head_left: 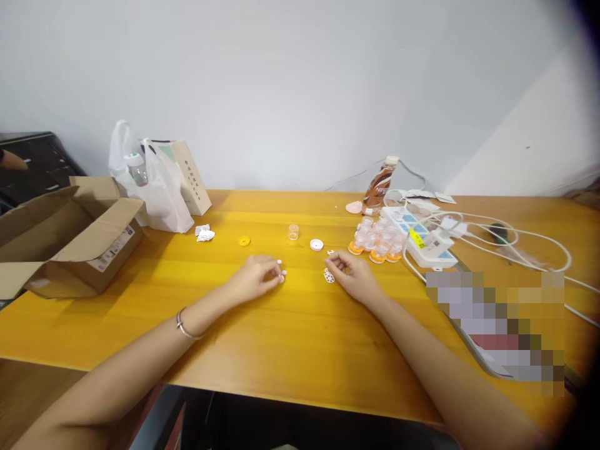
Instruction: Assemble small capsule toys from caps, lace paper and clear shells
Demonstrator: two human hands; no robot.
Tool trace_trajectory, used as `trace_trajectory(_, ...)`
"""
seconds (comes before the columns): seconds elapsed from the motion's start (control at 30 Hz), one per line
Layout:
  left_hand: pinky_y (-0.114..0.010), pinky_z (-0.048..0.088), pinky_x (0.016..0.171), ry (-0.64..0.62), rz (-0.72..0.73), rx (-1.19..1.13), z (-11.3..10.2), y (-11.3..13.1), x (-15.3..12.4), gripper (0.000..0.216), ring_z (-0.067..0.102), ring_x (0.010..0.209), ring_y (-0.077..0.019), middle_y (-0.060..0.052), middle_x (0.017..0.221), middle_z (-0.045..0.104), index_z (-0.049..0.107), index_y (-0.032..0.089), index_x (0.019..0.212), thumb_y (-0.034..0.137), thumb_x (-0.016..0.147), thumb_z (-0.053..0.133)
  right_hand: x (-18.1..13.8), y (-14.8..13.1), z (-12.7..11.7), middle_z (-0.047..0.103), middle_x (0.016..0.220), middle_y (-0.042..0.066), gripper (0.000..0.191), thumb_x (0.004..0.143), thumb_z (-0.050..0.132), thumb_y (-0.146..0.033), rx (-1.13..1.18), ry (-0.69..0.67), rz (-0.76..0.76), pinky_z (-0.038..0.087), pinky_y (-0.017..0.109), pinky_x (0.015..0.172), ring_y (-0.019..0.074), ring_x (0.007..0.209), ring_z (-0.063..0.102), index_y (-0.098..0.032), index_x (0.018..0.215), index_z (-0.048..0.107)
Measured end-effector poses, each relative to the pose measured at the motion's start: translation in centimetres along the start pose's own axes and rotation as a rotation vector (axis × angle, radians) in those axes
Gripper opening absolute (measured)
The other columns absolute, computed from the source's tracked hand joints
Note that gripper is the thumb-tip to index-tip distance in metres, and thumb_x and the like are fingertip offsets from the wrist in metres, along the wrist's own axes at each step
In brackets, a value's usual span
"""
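Observation:
My left hand [257, 277] rests low over the table with its fingers curled and the thumb near the index finger. At its fingertips lie several small white discs [279, 262], one of them touching the thumb and finger. My right hand [355, 274] is closed in a pinch; what is between its fingertips is too small to make out. Just below those fingertips is a white openwork piece [329, 276], and a smaller white piece [330, 252] shows above them. Beyond the hands stand a clear plastic ring-like cup [293, 232], a round white cap [316, 245] and a yellow disc [244, 240].
Stacked clear containers with orange bases [375, 240] stand right, beside a power strip [417, 237] with tangled white cables and a drink bottle [380, 182]. An open cardboard box [70, 244], white plastic bag [162, 194] and crumpled foil [205, 234] are left. A pixelated flat object [487, 331] lies near right.

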State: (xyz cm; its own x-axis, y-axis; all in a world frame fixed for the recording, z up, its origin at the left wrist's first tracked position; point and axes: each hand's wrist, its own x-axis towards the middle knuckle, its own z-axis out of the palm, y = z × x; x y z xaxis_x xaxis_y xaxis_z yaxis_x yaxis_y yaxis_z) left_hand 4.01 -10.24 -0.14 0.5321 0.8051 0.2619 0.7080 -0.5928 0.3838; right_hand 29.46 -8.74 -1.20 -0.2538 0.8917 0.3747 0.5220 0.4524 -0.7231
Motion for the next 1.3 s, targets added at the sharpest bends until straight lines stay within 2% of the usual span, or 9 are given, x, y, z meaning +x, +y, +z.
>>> trace_trajectory(0.17, -0.028, 0.043, 0.077, -0.06, 0.017, -0.085, -0.3, 1.5, -0.4, 0.019, 0.058, 0.08, -0.0161, -0.002, 0.083, 0.063, 0.058, 0.02, 0.082, 0.038, 0.08, 0.052, -0.1, -0.2, 0.0, 0.056, 0.061, 0.0, 0.019, 0.079, 0.048, -0.037, -0.005, -0.011, -0.004, 0.042, 0.023, 0.05, 0.0112, 0.053, 0.051, -0.019, 0.075, 0.054)
trace_trajectory(0.33, -0.038, 0.036, 0.092, 0.272, -0.285, 0.166, -2.5, -4.6, 1.2, 0.03, 0.051, 0.102, -0.0239, -0.008, 0.103, 0.059, 0.056, 0.019, 0.101, 0.039, 0.079, 0.051, -0.1, -0.1, 0.0, 0.056, 0.061, 0.0, 0.02, 0.08, 0.047, -0.037, -0.003, -0.001, -0.017, 0.042, 0.023, 0.05, 0.0114, 0.053, 0.052, -0.019, 0.076, 0.054)
trace_trajectory(0.43, -0.041, 0.037, 0.09, 0.274, -0.353, 0.194, -2.9, -8.1, 1.7, 0.028, 0.052, 0.099, -0.0275, -0.011, 0.099, 0.059, 0.059, 0.016, 0.095, 0.034, 0.075, 0.054, -0.1, -0.1, 0.0, 0.056, 0.06, -0.001, 0.02, 0.08, 0.048, -0.037, 0.008, -0.006, -0.012, 0.042, 0.023, 0.05, 0.0114, 0.053, 0.052, -0.019, 0.076, 0.055)
trace_trajectory(0.5, -0.04, 0.04, 0.087, 0.263, -0.358, 0.178, -2.8, -8.6, 1.8, 0.025, 0.054, 0.094, -0.027, -0.011, 0.094, 0.06, 0.061, 0.015, 0.09, 0.034, 0.077, 0.051, -0.1, -0.3, 0.0, 0.056, 0.06, -0.001, 0.019, 0.079, 0.048, -0.036, 0.009, -0.009, -0.008, 0.042, 0.023, 0.05, 0.0113, 0.052, 0.052, -0.019, 0.075, 0.054)
trace_trajectory(0.63, -0.036, 0.04, 0.089, 0.225, -0.278, 0.113, -2.7, -5.0, 1.1, 0.032, 0.054, 0.097, -0.0233, -0.009, 0.1, 0.061, 0.059, 0.017, 0.101, 0.04, 0.08, 0.049, -0.1, -0.6, -0.1, 0.057, 0.059, -0.001, 0.018, 0.079, 0.048, -0.036, 0.007, -0.017, -0.005, 0.042, 0.022, 0.05, 0.0114, 0.052, 0.052, -0.019, 0.074, 0.054)
trace_trajectory(0.73, -0.032, 0.039, 0.091, 0.022, 0.005, -0.065, -2.6, -1.0, 0.1, 0.033, 0.053, 0.102, -0.0198, -0.006, 0.112, 0.057, 0.059, 0.022, 0.106, 0.042, 0.08, 0.051, -0.2, -0.7, -0.1, 0.057, 0.06, 0.0, 0.019, 0.08, 0.047, -0.036, 0.011, -0.029, -0.007, 0.043, 0.023, 0.051, 0.0118, 0.053, 0.052, -0.02, 0.075, 0.054)
trace_trajectory(0.83, -0.035, 0.035, 0.093, -0.062, 0.1, -0.077, -2.0, 1.3, -0.7, 0.033, 0.05, 0.106, -0.0208, -0.006, 0.114, 0.056, 0.059, 0.025, 0.106, 0.042, 0.078, 0.054, -0.2, -0.6, 0.0, 0.057, 0.06, 0.0, 0.019, 0.08, 0.047, -0.037, 0.01, -0.028, -0.01, 0.043, 0.023, 0.051, 0.0119, 0.053, 0.052, -0.02, 0.075, 0.054)
trace_trajectory(1.07, -0.037, 0.033, 0.093, -0.113, 0.083, -0.044, -0.7, 1.1, -0.9, 0.03, 0.049, 0.107, -0.0207, -0.004, 0.112, 0.057, 0.059, 0.028, 0.106, 0.042, 0.079, 0.054, -0.1, -0.5, 0.1, 0.057, 0.06, 0.0, 0.019, 0.08, 0.048, -0.037, 0.004, -0.022, -0.009, 0.042, 0.023, 0.051, 0.0119, 0.053, 0.053, -0.02, 0.075, 0.054)
trace_trajectory(1.3, -0.032, 0.04, 0.088, -0.036, 0.01, -0.189, -2.7, -0.6, -1.0, 0.027, 0.053, 0.099, -0.0176, -0.005, 0.104, 0.058, 0.059, 0.024, 0.104, 0.037, 0.083, 0.049, -0.2, -0.7, 0.0, 0.056, 0.06, -0.001, 0.017, 0.08, 0.047, -0.035, 0.005, -0.041, -0.007, 0.042, 0.023, 0.051, 0.0117, 0.054, 0.052, -0.02, 0.075, 0.053)
